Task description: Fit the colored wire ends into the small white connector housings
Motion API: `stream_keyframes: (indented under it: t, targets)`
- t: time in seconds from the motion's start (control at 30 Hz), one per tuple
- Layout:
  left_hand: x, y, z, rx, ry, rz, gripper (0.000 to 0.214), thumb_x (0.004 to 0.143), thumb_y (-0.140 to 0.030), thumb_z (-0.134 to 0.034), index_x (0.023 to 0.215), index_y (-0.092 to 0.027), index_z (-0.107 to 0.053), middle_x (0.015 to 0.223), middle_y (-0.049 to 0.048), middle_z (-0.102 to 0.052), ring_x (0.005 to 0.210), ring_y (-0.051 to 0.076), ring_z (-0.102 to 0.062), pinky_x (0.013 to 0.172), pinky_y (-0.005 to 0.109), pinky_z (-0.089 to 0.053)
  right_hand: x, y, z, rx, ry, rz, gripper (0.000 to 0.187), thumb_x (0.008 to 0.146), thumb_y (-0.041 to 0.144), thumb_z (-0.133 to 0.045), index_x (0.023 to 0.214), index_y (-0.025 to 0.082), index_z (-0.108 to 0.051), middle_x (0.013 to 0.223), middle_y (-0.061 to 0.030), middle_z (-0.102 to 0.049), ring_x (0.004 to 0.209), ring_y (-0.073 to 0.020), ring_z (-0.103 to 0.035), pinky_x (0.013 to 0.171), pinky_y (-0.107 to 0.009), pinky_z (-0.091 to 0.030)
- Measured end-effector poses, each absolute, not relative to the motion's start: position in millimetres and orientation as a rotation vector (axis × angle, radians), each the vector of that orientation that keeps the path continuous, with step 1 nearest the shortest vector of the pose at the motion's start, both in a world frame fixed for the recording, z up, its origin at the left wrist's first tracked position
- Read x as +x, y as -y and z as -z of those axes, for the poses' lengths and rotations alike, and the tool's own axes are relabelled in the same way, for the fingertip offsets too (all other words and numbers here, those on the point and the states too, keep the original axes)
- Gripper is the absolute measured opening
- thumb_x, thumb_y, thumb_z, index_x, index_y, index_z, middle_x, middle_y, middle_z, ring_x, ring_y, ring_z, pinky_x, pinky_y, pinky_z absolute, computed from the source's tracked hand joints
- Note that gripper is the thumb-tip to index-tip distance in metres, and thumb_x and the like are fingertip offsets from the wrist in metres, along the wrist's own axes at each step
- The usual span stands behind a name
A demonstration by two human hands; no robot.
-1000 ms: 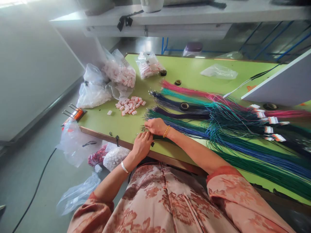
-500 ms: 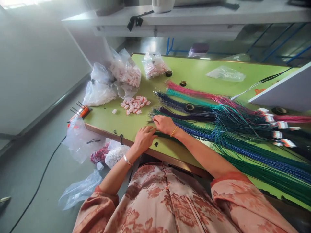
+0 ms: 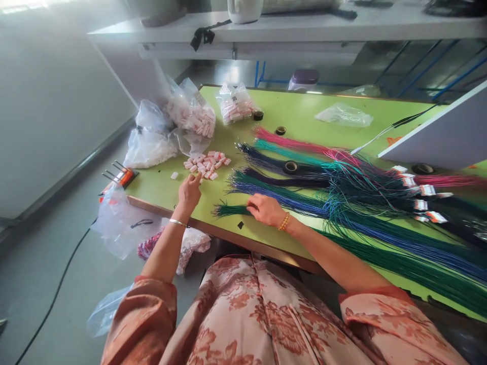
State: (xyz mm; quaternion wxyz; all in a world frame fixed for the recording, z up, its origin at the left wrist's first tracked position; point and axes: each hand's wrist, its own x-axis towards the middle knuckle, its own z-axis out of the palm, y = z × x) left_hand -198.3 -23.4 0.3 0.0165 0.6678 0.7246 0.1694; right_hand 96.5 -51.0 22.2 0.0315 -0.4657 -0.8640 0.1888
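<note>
My left hand point(image 3: 189, 193) reaches out to the near edge of a small pile of white and pink connectors point(image 3: 206, 165) on the green table point(image 3: 304, 114); its fingers curl down over the pieces and what they hold is hidden. My right hand point(image 3: 265, 208) rests on a bundle of green wires point(image 3: 227, 210) near the table's front edge, fingers pressed down on the strands. Long bundles of blue wires point(image 3: 274, 192), dark purple, teal and pink wires point(image 3: 289, 143) fan out to the right.
Clear bags of connectors point(image 3: 190, 114) stand at the table's far left, another bag point(image 3: 235, 104) behind. Tape rolls point(image 3: 290, 166) lie among the wires. A white board point(image 3: 437, 134) rises at right. Plastic bags point(image 3: 117, 223) hang off the table's left edge. An orange tool point(image 3: 120, 177) sits at the corner.
My left hand has left the green wire ends and moved up and left to the connector pile. My right hand has shifted slightly right along the green bundle, whose tips now lie bare.
</note>
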Motion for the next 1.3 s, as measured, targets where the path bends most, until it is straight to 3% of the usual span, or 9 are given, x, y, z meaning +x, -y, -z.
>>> stream_keyframes:
  t: [0.2, 0.37, 0.5, 0.63, 0.8, 1.0, 1.2, 1.3]
  targets:
    - [-199, 37, -1, 2.054, -2.278, -0.559, 0.019, 0.089, -0.025, -0.048, 0.092, -0.021, -0.066, 0.101, 0.0101, -0.060, 0.094, 0.023, -0.056, 0.081, 0.032, -0.043, 83, 40, -16, -1.340, 2.604, -0.673, 0.024, 0.092, 0.031, -0.054, 0.108, 0.021, -0.069, 0.100, -0.0053, -0.065, 0.087, -0.0145, -0.060, 0.074, -0.023, -0.040]
    - [-201, 42, -4, 1.935, -2.315, -0.597, 0.012, 0.082, -0.024, -0.056, 0.092, -0.019, -0.060, 0.096, 0.0091, -0.062, 0.093, 0.023, -0.055, 0.085, 0.034, -0.042, 58, 29, -16, -1.312, 2.678, -0.645, 0.020, 0.090, 0.028, -0.053, 0.100, 0.021, -0.069, 0.102, -0.0053, -0.065, 0.090, -0.0163, -0.060, 0.074, -0.025, -0.040]
    - [-201, 47, -4, 1.735, -2.238, -0.897, 0.024, 0.074, -0.021, -0.063, 0.097, -0.020, -0.060, 0.086, 0.0022, -0.059, 0.081, 0.017, -0.053, 0.081, 0.031, -0.043, 51, 30, -19, -1.278, 2.790, -0.536, 0.018, 0.090, 0.023, -0.049, 0.096, 0.016, -0.065, 0.105, -0.0101, -0.065, 0.093, -0.0200, -0.060, 0.075, -0.027, -0.041]
    - [-198, 53, -8, 1.313, -1.882, -1.350, 0.029, 0.069, -0.026, -0.069, 0.096, -0.019, -0.063, 0.078, -0.0014, -0.055, 0.066, 0.011, -0.052, 0.061, 0.023, -0.042, 52, 32, -21, -1.286, 2.730, -0.558, 0.020, 0.088, 0.017, -0.045, 0.101, 0.014, -0.061, 0.097, -0.0105, -0.068, 0.083, -0.0187, -0.061, 0.072, -0.027, -0.039]
    - [-179, 69, -23, 0.898, -1.423, -1.438, 0.040, 0.063, -0.032, -0.079, 0.096, -0.017, -0.062, 0.073, -0.0021, -0.059, 0.047, 0.004, -0.045, 0.041, 0.017, -0.026, 53, 30, -25, -1.219, 2.467, -0.773, 0.016, 0.086, 0.020, -0.049, 0.093, 0.016, -0.062, 0.079, -0.0033, -0.068, 0.067, -0.0129, -0.056, 0.067, -0.023, -0.037]
    - [-149, 88, -35, 0.689, -1.128, -1.390, 0.038, 0.068, -0.029, -0.079, 0.101, -0.016, -0.065, 0.082, 0.0031, -0.067, 0.056, 0.004, -0.055, 0.051, 0.016, -0.042, 49, 35, -37, -0.958, 2.252, -0.948, 0.012, 0.081, 0.022, -0.052, 0.085, 0.016, -0.061, 0.073, 0.0002, -0.063, 0.063, -0.0099, -0.051, 0.065, -0.021, -0.040]
    - [-126, 100, -34, 0.601, -0.996, -1.292, 0.034, 0.076, -0.027, -0.073, 0.108, -0.019, -0.063, 0.072, -0.0015, -0.062, 0.057, 0.006, -0.056, 0.052, 0.017, -0.044, 52, 50, -52, -0.837, 2.109, -1.012, 0.020, 0.084, 0.032, -0.053, 0.083, 0.016, -0.063, 0.078, -0.0023, -0.063, 0.066, -0.0106, -0.051, 0.063, -0.022, -0.041]
    - [-116, 102, -30, 0.575, -0.937, -1.273, 0.028, 0.079, -0.026, -0.070, 0.106, -0.019, -0.063, 0.077, -0.0001, -0.063, 0.060, 0.007, -0.057, 0.055, 0.018, -0.046, 60, 57, -55, -0.860, 2.069, -1.012, 0.021, 0.086, 0.032, -0.052, 0.081, 0.016, -0.064, 0.077, -0.0024, -0.064, 0.065, -0.0105, -0.050, 0.062, -0.021, -0.040]
